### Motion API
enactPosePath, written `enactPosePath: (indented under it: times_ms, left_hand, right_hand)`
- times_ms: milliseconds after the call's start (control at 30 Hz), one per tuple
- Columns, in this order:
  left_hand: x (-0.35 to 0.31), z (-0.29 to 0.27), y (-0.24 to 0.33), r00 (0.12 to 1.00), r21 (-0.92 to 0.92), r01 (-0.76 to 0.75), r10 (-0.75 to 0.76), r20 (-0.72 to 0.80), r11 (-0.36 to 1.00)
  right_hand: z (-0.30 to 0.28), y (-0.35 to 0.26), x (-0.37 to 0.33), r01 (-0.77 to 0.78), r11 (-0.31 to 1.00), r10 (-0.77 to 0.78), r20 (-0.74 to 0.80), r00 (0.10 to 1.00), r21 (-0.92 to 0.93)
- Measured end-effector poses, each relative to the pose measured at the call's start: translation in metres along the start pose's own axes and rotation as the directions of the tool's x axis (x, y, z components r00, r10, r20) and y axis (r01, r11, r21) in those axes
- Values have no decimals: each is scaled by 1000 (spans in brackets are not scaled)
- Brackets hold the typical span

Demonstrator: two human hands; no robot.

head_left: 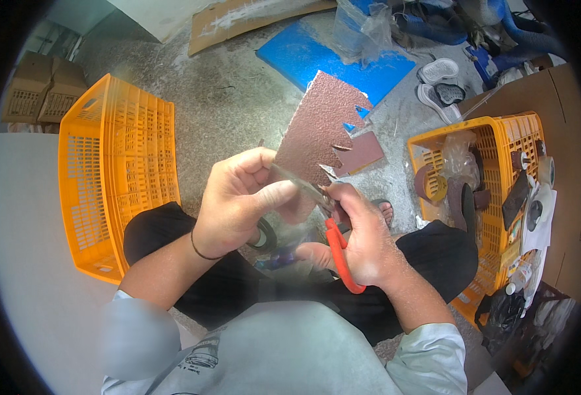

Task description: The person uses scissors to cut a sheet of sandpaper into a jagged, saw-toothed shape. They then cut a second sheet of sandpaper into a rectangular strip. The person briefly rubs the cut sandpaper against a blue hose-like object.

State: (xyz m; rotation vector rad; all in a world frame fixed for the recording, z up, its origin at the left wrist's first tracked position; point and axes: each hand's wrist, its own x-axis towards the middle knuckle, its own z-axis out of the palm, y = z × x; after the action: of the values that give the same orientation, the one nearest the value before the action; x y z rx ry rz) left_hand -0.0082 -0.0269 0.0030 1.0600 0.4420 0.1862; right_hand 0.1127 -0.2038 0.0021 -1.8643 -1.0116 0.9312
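Observation:
A reddish-brown sheet of sandpaper [313, 128] is pinched at its lower left corner by my left hand [234, 201], thumb on top. Along its right edge run several V-shaped notches. My right hand [369, 247] is closed round a pair of scissors [338, 253] with red handles. Their blades lie at the sheet's lower edge, just beside my left thumb; I cannot tell whether the blades are apart. Beyond the held sheet, on the floor, another piece of sandpaper [364, 155] shows in part.
Orange plastic crates stand at the left [116, 171] and right [501, 138]; the right one carries sanding discs, bags and a bottle. Farther off are a blue board [284, 52], a plastic bag [363, 29] and sandals [438, 89]. A dark roll [262, 234] lies between my knees.

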Motion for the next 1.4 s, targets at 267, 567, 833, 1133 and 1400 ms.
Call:
enactPosePath:
  times_ms: [267,567,833,1133,1400]
  left_hand:
    - [3,1,3,1000,40,1,0,-11,999]
    - [19,-18,30,999,-60,-19,17,-32,998]
    - [20,-20,22,995,32,-73,74,-64,997]
    - [18,-12,3,995,26,-55,57,-77,998]
    - [15,-8,-3,986,80,-83,93,-136,993]
  right_hand:
    - [2,6,0,48,999,-47,-42,998,19]
    - [16,9,-3,-208,841,166,127,978,500]
    - [13,7,-2,-133,977,119,89,989,166]
    - [15,6,-2,-220,801,144,177,974,556]
    - [15,6,1,-134,869,74,143,987,476]
